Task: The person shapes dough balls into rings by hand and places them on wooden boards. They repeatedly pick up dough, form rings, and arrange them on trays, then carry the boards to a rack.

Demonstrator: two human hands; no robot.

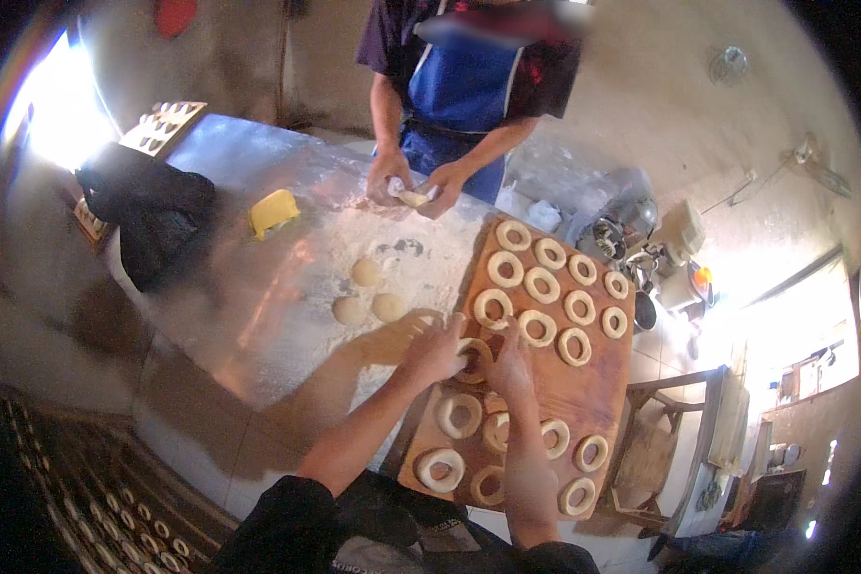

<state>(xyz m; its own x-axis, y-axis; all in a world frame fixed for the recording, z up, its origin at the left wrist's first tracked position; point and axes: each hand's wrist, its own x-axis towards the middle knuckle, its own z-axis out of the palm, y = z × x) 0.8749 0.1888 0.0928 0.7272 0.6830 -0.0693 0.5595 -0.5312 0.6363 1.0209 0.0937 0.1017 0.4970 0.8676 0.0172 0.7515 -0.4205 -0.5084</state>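
Both of my hands are at the left edge of a wooden board (603, 383) that carries several pale dough rings. My left hand (436, 352) and my right hand (514, 368) are on either side of one dough ring (483, 349), with bent fingers against its rim. My right forearm crosses over the nearer rings and partly hides them. Three round dough balls (365, 272) sit on the floured metal table (230, 277), left of the board. Across the table, a co-worker's hands (411, 187) hold a piece of pale dough (416, 197).
A yellow block or pack (275, 212) and a black bag or cloth (153, 210) lie further left on the table. A tray of rings (170, 124) is at its far left end. Racked rings (124, 517) show low on the left. A wooden stand (655, 450) is at the right.
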